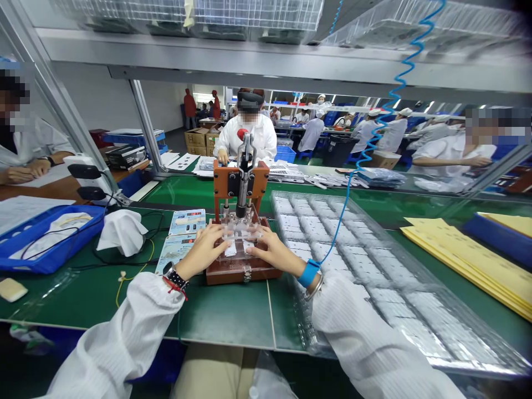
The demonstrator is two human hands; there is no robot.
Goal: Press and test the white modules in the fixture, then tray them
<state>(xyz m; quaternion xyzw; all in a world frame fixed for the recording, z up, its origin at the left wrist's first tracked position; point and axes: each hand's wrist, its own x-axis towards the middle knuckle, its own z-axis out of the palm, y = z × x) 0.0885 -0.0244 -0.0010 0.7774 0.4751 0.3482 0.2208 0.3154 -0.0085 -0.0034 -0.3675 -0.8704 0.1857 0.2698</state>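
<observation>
White sleeves up front, left hand [202,250] and right hand [272,252] both spread flat seating a small part [239,245] in the press jig [241,233], lever [245,152] at 12 o'clock probably needs pulling next.

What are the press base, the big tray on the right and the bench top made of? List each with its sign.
Press base: looks like reddish-brown wood or laminate, matt, with a metal latch.
Tray: clear thin plastic, glossy, moulded into pockets.
Bench top: green mat, probably rubber or vinyl, faintly shiny.
</observation>
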